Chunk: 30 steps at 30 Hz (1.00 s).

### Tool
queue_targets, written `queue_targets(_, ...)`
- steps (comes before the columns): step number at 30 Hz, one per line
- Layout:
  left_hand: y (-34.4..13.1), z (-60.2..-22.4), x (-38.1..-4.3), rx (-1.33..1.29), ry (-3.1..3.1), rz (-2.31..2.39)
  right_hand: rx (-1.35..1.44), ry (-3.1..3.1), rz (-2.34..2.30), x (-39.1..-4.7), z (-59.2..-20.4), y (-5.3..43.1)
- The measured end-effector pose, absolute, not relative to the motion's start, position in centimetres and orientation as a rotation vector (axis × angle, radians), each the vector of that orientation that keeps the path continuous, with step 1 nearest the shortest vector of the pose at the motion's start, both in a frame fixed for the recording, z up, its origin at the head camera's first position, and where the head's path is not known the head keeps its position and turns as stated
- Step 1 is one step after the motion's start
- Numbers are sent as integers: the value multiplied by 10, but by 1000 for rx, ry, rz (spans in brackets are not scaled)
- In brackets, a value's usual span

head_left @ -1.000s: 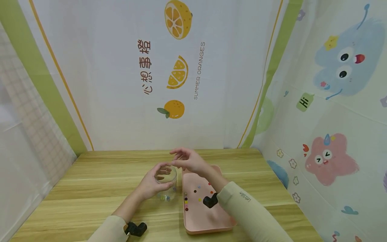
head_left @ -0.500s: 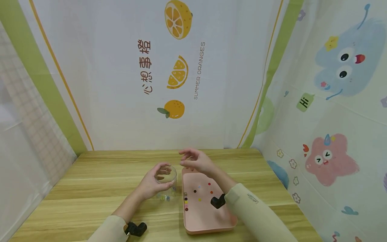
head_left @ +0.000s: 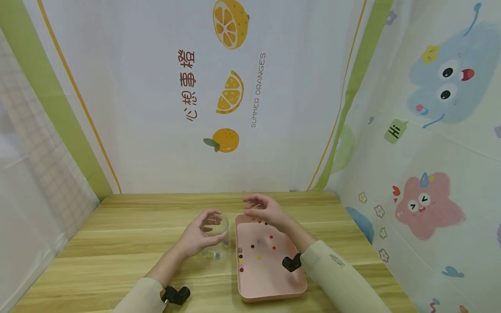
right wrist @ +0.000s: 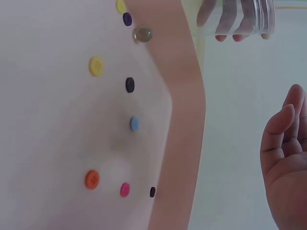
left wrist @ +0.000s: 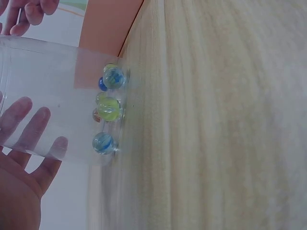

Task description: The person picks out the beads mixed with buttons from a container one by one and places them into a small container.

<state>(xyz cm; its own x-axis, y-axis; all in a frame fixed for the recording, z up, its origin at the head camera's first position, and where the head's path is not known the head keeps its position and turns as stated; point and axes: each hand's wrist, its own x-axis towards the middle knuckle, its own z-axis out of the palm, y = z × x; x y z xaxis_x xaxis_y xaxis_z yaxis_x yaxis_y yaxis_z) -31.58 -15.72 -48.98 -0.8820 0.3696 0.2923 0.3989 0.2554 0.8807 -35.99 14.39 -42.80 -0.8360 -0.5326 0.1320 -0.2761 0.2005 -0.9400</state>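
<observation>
My left hand point(head_left: 192, 237) grips a clear plastic jar point(head_left: 220, 227) standing on the table left of the tray, fingers and thumb curled round its upper part. Several glass marbles point(left wrist: 109, 109) lie at the jar's bottom, yellow-green and blue among them. Above the far end of the pink tray point(head_left: 270, 282) hovers my right hand point(head_left: 269, 212), its fingers loosely bent, with nothing seen between them in the right wrist view. Inside the tray are scattered buttons, including an orange button point(right wrist: 92, 179) and a yellow button point(right wrist: 96, 66). A greyish marble point(right wrist: 143, 34) lies by the tray's wall.
The wooden table point(head_left: 129, 243) reaches to a printed curtain point(head_left: 148, 130) at the back and another on the right. Raised walls edge the tray, which is close beside the jar. A black camera mount point(head_left: 291, 262) hangs from the right wrist, over the tray.
My right hand has moved right, away from the jar's mouth to above the tray's far end. The left hand and the jar have stayed in place.
</observation>
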Motion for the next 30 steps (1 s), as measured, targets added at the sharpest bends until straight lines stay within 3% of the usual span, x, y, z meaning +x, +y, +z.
queue_targets(30, -156, -487, -315, -737, -2474, -1738, -670, 2317, -1469, -354, -462, 155)
